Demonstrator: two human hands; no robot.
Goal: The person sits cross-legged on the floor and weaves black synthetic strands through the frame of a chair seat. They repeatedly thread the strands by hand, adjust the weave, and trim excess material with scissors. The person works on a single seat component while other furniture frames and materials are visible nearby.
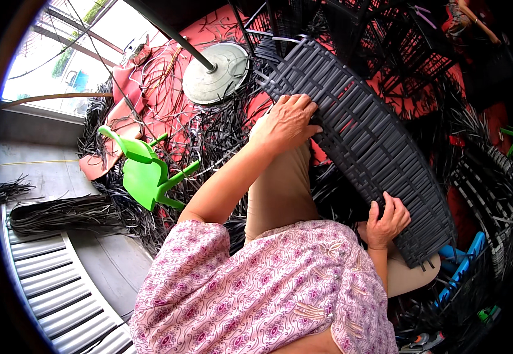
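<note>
We record no readable text, label, brand, number or sign — none on any surface in view.

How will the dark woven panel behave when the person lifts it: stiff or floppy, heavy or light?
The dark woven panel is probably fairly stiff: it keeps an even curved outline, with no clear sag between the left hand and the right hand. It may be light for its size, since red shows through small gaps in the weave.

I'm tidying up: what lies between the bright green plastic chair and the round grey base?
Tangled black strips over red floor covering lie between the green chair and the grey base, as the head view shows.
</note>
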